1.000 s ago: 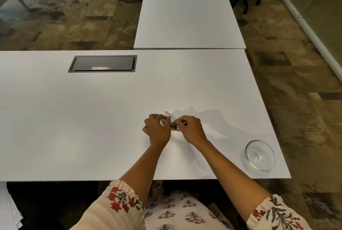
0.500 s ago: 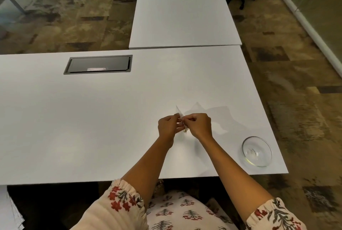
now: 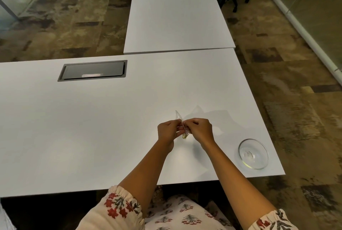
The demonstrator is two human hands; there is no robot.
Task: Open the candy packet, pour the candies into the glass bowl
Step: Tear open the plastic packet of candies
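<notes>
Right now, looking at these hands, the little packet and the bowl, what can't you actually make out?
All from the head view:
- Candy packet: mostly covered by the left hand and right hand; whether it is torn open yet cannot be told.
- Candies: only a small yellowish bit shows below the fingers; number and kind are too small to tell.
- Glass bowl: clear glass with glare; it looks empty, but not certainly.
- Label on the dark table hatch: too small to read.

A white table (image 3: pixel 92 128) fills the frame's middle; a glass bowl (image 3: pixel 253 153) sits at its lower right corner.
</notes>
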